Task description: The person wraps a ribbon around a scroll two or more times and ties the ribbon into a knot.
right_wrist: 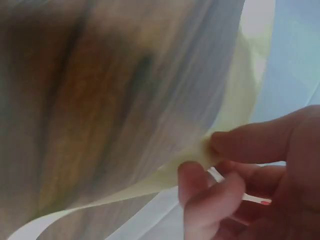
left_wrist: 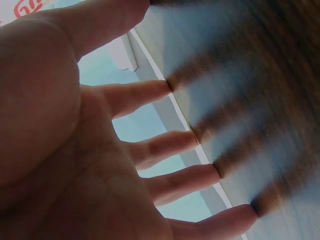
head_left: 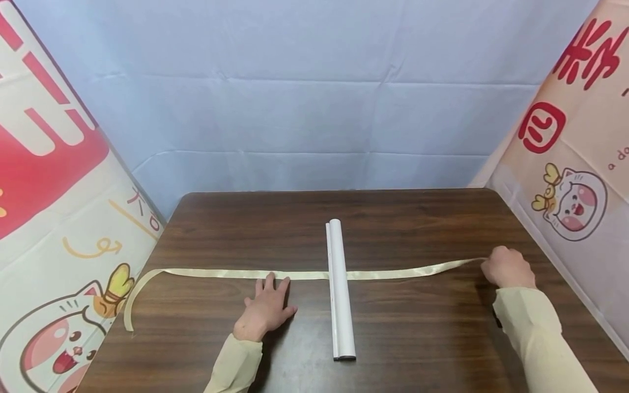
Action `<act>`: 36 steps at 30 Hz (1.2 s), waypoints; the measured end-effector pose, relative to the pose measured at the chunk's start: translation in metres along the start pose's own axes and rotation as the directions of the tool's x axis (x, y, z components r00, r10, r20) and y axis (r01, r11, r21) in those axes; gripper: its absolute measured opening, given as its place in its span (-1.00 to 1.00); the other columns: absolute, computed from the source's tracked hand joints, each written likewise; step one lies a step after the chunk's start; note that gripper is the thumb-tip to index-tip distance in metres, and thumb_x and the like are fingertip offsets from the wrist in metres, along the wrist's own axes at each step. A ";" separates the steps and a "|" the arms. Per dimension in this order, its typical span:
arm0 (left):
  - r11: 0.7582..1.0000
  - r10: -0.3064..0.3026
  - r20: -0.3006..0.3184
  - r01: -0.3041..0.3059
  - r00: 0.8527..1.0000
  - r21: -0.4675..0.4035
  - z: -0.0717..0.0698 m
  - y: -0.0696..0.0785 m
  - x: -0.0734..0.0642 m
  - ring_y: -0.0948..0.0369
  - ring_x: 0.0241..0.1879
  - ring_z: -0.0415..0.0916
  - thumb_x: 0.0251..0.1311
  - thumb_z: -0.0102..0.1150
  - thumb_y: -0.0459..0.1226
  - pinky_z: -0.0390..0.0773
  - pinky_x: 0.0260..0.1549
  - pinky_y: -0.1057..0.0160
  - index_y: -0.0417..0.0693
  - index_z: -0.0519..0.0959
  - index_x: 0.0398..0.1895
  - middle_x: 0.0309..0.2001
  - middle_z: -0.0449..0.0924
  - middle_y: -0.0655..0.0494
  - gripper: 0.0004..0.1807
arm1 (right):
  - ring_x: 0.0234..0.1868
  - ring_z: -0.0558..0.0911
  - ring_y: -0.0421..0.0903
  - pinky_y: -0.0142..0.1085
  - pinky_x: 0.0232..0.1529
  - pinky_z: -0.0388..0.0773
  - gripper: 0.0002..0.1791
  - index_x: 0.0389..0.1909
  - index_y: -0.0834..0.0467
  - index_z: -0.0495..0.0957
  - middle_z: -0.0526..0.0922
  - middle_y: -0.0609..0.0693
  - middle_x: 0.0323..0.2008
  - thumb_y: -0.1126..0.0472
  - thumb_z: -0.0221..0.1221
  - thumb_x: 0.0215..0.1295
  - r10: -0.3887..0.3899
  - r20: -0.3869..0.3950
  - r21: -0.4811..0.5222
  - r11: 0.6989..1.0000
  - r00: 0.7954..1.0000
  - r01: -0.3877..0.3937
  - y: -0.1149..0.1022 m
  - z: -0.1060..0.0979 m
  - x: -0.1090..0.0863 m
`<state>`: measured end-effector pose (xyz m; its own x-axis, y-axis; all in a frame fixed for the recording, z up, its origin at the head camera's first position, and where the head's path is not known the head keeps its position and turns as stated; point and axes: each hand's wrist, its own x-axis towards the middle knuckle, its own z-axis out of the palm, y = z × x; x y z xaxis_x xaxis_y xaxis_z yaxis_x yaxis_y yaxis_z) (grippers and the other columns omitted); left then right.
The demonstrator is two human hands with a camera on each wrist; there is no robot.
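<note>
A long pale-yellow satin ribbon [head_left: 211, 273] runs across the table from left to right, its left part curving toward the near edge. Across it lies a white rolled sheet [head_left: 341, 289], pointing away from me, with the ribbon passing beneath. My left hand [head_left: 266, 309] rests left of the roll, fingers spread and fingertips at the ribbon. In the left wrist view, the fingers [left_wrist: 165, 145] are fairly straight with the palm raised. My right hand [head_left: 509, 267] pinches the ribbon near its right end, where it rises slightly. The right wrist view shows the ribbon [right_wrist: 240, 100] between thumb and fingers.
The dark wood-grain table [head_left: 417, 229] has rounded far corners. A pale blue cloth backdrop [head_left: 314, 109] hangs behind it. Printed banners with cartoon figures stand along the left [head_left: 73, 207] and right sides.
</note>
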<state>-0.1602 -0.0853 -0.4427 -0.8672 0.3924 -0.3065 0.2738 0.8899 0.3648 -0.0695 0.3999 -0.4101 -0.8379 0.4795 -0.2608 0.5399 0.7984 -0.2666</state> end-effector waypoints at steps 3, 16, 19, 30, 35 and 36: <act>1.000 0.005 -0.009 -0.005 1.000 0.004 0.000 0.000 0.000 -0.29 0.39 0.01 0.18 0.26 -0.06 0.23 0.01 -0.51 -0.04 0.29 0.38 0.41 0.06 -0.25 -0.28 | -0.43 0.47 0.33 0.03 -0.55 0.39 -0.71 -0.41 0.41 0.44 0.45 0.47 -0.29 0.26 -0.15 0.21 -0.044 -0.068 0.027 0.999 0.997 0.046 -0.010 -0.001 0.000; 1.000 0.023 -0.034 -0.022 0.999 0.017 0.002 -0.002 -0.001 -0.25 0.38 0.03 0.16 0.28 -0.04 0.26 -0.02 -0.48 -0.04 0.29 0.38 0.41 0.08 -0.26 -0.26 | -0.31 0.50 0.41 0.06 -0.47 0.34 -0.65 -0.11 0.29 0.43 0.47 0.42 -0.17 0.13 -0.22 0.42 -0.072 -0.309 0.106 0.988 0.948 0.109 -0.064 -0.010 -0.006; 0.999 0.031 -0.036 -0.030 0.999 0.013 0.001 -0.002 -0.002 -0.25 0.38 0.04 0.15 0.29 -0.05 0.27 -0.02 -0.47 -0.05 0.28 0.38 0.40 0.09 -0.27 -0.25 | -0.37 0.54 0.36 0.02 -0.51 0.34 -0.64 -0.12 0.24 0.45 0.57 0.37 -0.24 0.09 -0.22 0.41 -0.077 -0.311 0.098 0.989 0.947 0.112 -0.075 -0.013 -0.007; 0.993 0.117 -0.097 -0.117 0.988 0.012 -0.008 -0.006 -0.001 -0.19 0.15 0.41 0.22 0.21 -0.08 0.53 -0.12 -0.18 -0.14 0.31 0.34 0.24 0.32 -0.27 -0.34 | -0.36 0.58 0.22 -0.01 -0.48 0.37 -0.65 -0.16 0.19 0.59 0.67 0.17 -0.34 0.08 -0.09 0.35 -0.159 -0.473 0.144 0.956 0.867 0.254 -0.125 -0.012 -0.019; 0.974 0.223 -0.224 -0.209 0.949 0.088 -0.013 -0.006 0.001 -0.06 -0.10 0.59 0.25 0.15 -0.12 0.58 -0.15 -0.03 -0.22 0.43 0.21 0.05 0.50 -0.20 -0.47 | -0.31 0.62 0.17 0.00 -0.44 0.41 -0.68 -0.14 0.16 0.61 0.69 0.10 -0.30 0.09 -0.04 0.33 -0.212 -0.497 0.148 0.935 0.842 0.323 -0.148 -0.005 -0.024; 0.969 0.243 -0.248 -0.224 0.938 0.100 -0.013 -0.006 0.001 -0.04 -0.13 0.60 0.25 0.14 -0.12 0.58 -0.16 -0.01 -0.22 0.45 0.19 0.02 0.52 -0.17 -0.49 | -0.29 0.63 0.16 0.01 -0.41 0.42 -0.68 -0.12 0.16 0.61 0.70 0.10 -0.28 0.10 -0.04 0.33 -0.228 -0.501 0.149 0.928 0.835 0.343 -0.152 -0.002 -0.025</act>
<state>-0.1679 -0.0929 -0.4337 -0.8500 0.5264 0.0190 0.5016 0.7978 0.3346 -0.1309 0.2680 -0.3610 -0.8627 0.4009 0.3082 0.2255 0.8506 -0.4750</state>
